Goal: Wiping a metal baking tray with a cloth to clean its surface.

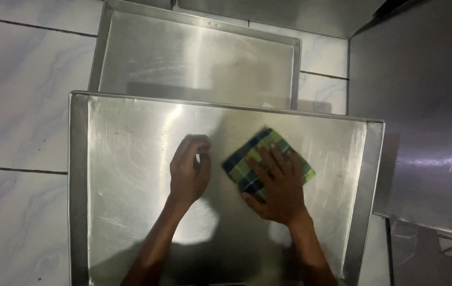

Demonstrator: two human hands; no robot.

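I see my right hand (280,189) pressed flat, fingers spread, on a folded green and blue checked cloth (260,159) lying mid-way in the big metal tray (77,185). My left hand (188,170) rests beside it on the tray, fingers loosely curled, grasping nothing. A second tray (194,58) sits behind on the tiled floor (19,95).

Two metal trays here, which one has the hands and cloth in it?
The near tray, overlapping the far tray. Right hand presses the checked cloth there; left hand rests beside it.

A second metal tray (194,58) lies on the pale tiled floor (19,106)
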